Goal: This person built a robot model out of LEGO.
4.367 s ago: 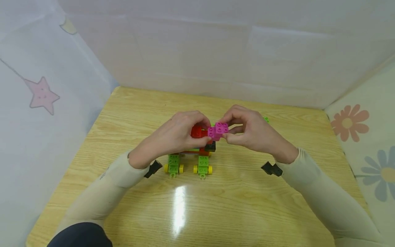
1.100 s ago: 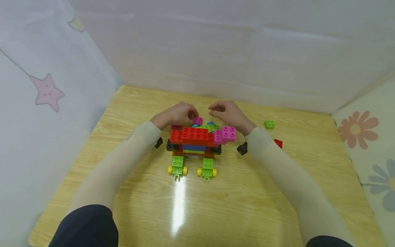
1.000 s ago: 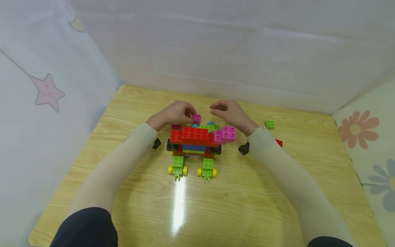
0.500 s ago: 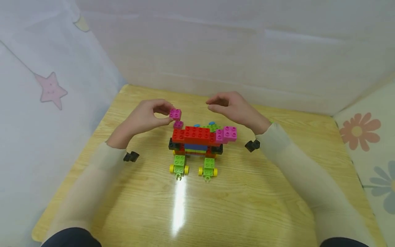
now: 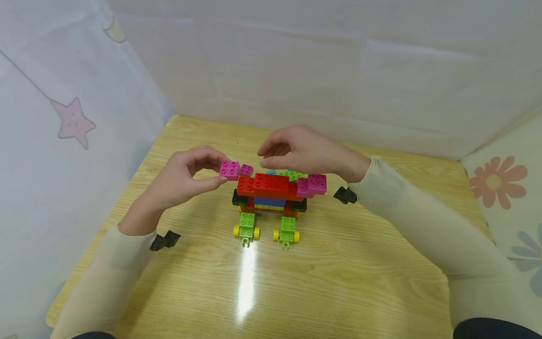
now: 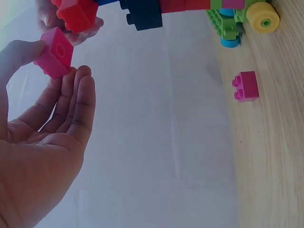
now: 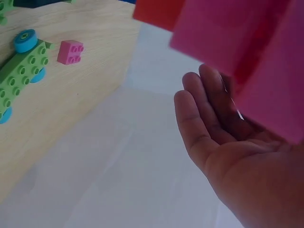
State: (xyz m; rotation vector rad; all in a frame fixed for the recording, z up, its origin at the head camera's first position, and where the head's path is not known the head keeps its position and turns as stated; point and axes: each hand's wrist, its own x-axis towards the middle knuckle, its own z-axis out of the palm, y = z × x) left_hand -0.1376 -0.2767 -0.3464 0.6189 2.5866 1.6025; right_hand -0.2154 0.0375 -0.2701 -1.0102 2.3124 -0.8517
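My left hand [image 5: 179, 179] pinches a pink brick [image 5: 229, 170] between thumb and fingertips, just off the left end of a built brick model. That model has a red top [image 5: 272, 185], black side bricks [image 5: 239, 197], green wheeled bases [image 5: 247, 225] with yellow wheels, and stepped pink bricks [image 5: 312, 185] at its right end. Behind the model's top hovers my right hand [image 5: 306, 150], fingers loosely bent and holding nothing. In the left wrist view the held pink brick [image 6: 56, 52] is close to a red end brick [image 6: 78, 14].
A loose pink brick [image 7: 71, 52] lies on the wooden table [image 5: 338, 282] behind the model. Near it stands a green piece with blue wheels [image 7: 23, 71], partly hidden in the head view. A white cloth [image 5: 275, 70] rises behind the table's back edge.
Pink bricks were placed on the model's right end. My left hand picked up another pink brick behind the model and brought it to the left end; my right hand moved left, above the model.
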